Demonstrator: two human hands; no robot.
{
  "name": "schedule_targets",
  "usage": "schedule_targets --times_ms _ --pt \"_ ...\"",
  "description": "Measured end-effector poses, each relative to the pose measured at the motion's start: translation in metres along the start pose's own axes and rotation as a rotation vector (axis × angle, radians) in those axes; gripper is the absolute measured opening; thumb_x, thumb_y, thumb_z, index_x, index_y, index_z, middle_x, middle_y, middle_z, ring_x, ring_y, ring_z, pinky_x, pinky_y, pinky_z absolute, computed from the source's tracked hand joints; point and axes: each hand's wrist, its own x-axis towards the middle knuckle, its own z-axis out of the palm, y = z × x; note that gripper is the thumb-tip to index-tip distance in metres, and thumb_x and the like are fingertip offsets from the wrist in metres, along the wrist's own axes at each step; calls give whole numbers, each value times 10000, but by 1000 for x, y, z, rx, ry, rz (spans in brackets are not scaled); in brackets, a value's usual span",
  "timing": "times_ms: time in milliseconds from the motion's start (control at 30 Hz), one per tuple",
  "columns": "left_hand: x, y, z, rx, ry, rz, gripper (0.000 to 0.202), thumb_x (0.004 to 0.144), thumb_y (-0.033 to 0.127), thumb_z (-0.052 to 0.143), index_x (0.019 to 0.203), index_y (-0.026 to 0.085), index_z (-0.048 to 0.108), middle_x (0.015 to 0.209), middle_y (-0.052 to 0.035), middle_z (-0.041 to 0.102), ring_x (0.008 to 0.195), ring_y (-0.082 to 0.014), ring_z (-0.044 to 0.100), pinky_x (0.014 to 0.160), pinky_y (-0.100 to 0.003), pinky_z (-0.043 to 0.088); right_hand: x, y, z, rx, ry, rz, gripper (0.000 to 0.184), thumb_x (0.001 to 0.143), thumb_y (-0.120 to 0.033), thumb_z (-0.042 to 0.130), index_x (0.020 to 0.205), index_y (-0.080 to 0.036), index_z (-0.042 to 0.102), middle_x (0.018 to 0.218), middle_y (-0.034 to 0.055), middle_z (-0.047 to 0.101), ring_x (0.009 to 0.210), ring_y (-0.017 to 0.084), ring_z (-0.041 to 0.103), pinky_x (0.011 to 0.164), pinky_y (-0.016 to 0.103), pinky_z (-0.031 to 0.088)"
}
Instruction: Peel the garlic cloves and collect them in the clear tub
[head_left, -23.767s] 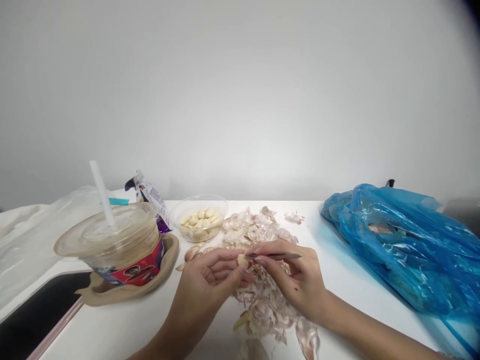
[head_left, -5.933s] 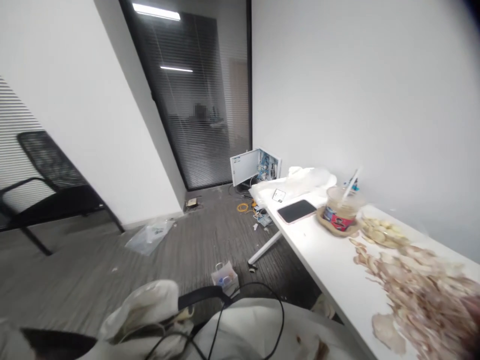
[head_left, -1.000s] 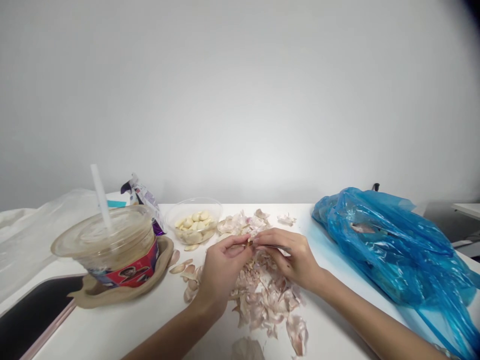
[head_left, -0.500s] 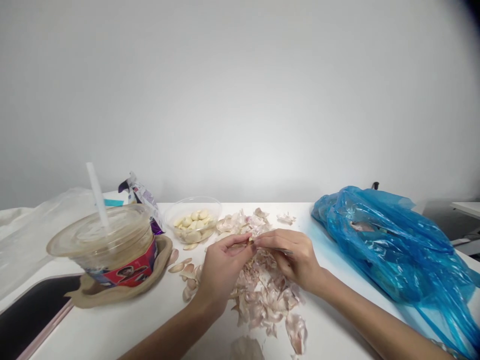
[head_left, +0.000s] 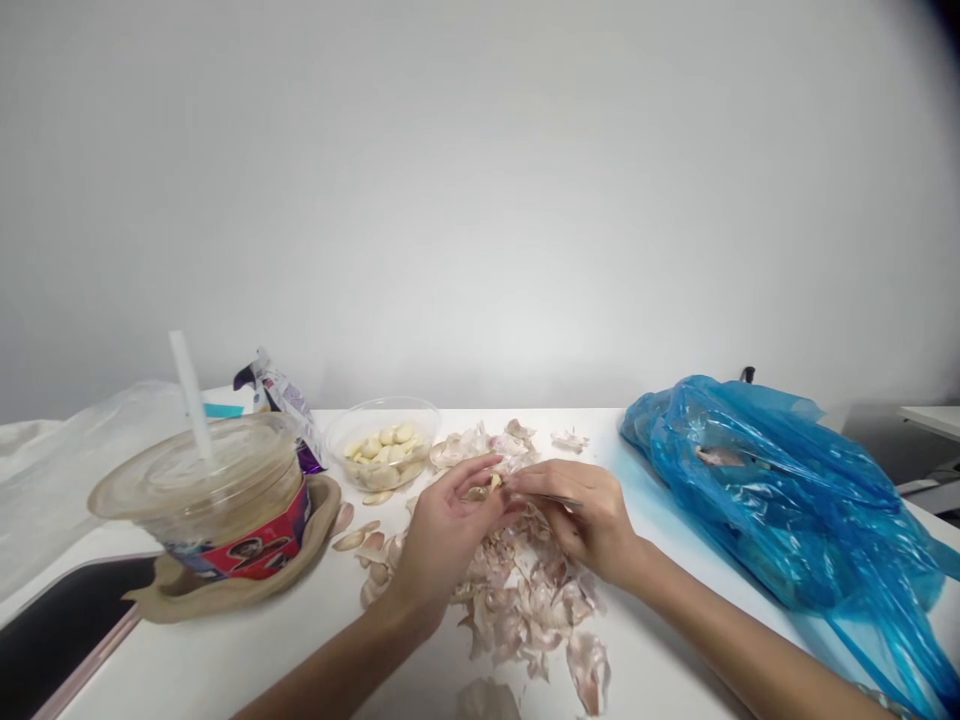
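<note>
Garlic clove (head_left: 495,481), small and pale, sits at the meeting point of 2 hands, raised above a heap of papery garlic skins (head_left: 517,610) near the middle of the counter (head_left: 217,655). Its visible part seems to narrow upward, which suggests a near-upright long axis with some tilt, but fingers cover much of it, so which end is root and which is tip cannot be told. The left hand (head_left: 457,515) is loosely curled, its fingers a little spread, and seems to pinch the clove near the thumb and fingertips. The right hand (head_left: 592,505) is closed in a pen-like grip on a slim metal tool (head_left: 564,500), probably a small knife, its working end hidden at the clove. Stripping skin from the clove looks to be the step in hand; the next move calls for a steady left pinch and short, light strokes, with the edge kept off the fingertips. Left of the heap lie unpeeled cloves (head_left: 349,541), and behind them stands a clear plastic bowl (head_left: 421,410) holding peeled cloves (head_left: 388,443). Farther out, a lidded drink cup (head_left: 247,505) rests in a cardboard carrier on the left, and a crumpled blue plastic bag (head_left: 780,500) lies on the right.
</note>
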Motion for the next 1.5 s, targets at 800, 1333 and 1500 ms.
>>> schedule_targets --times_ms 800,1333,1500 --pt "-2 11 0 -136 -164 -60 262 771 248 567 1014 154 598 990 -79 652 958 -223 605 893 -346 467 3 0 -1 6 56 50 208 840 -75 435 959 -177 572 823 54 650 749 148 610 640 259 489" --pt "6 3 -11 -88 -87 -47 196 774 274 576 959 208 584 878 -15 590 839 -114 578 801 -222 492 0 0 1 76 -40 -13 360 796 13 417 1073 -186 532 891 52 649 816 139 605 707 264 481" --pt "9 1 -10 -94 -58 -20 190 767 277 583 945 209 587 945 -14 580 843 -107 572 796 -213 485 0 0 1 67 -54 -15 352 801 6 403 1064 -190 531 913 52 650 837 136 607 712 258 481"
